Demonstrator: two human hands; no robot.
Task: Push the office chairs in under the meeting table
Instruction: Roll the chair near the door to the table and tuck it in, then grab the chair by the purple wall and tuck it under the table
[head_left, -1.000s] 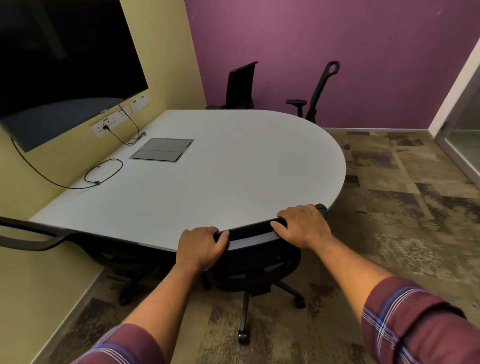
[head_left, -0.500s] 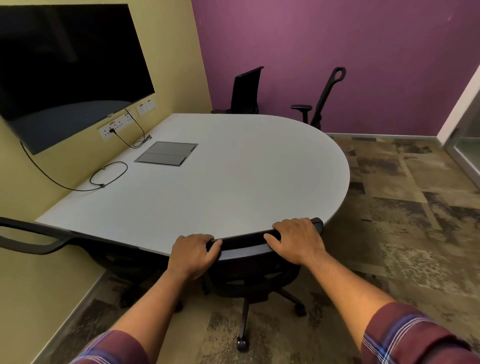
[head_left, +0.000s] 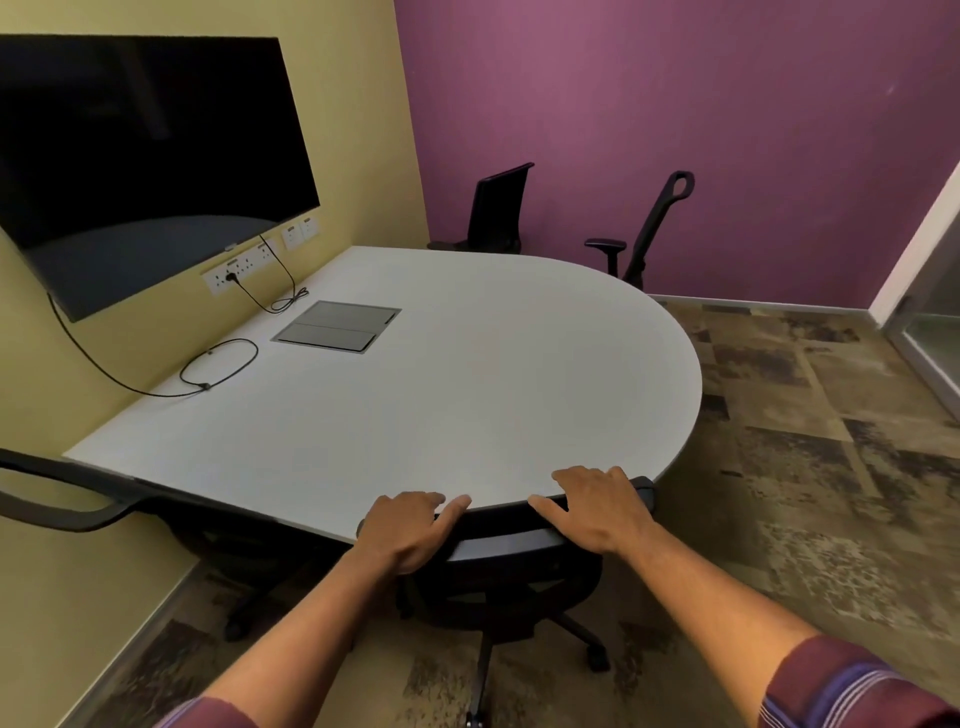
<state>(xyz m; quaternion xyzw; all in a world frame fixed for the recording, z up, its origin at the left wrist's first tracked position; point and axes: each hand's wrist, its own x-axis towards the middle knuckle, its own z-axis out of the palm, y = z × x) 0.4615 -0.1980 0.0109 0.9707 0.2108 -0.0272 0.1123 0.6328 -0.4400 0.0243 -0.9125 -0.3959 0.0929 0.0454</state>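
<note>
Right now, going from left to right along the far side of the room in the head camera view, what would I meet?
Wall screen → wall sockets → chair with the solid black back → chair seen side-on, with an armrest and a loop at the top of its back → glass door.

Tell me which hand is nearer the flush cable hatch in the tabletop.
Left. The left hand grips the chair back on the cable hatch side; the right hand grips it farther right.

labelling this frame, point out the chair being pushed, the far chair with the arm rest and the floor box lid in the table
pushed chair (head_left: 498, 540), head view, top rail of backrest
far chair (head_left: 657, 223), head view, back spine
floor box lid (head_left: 337, 327), head view, centre of panel
</note>
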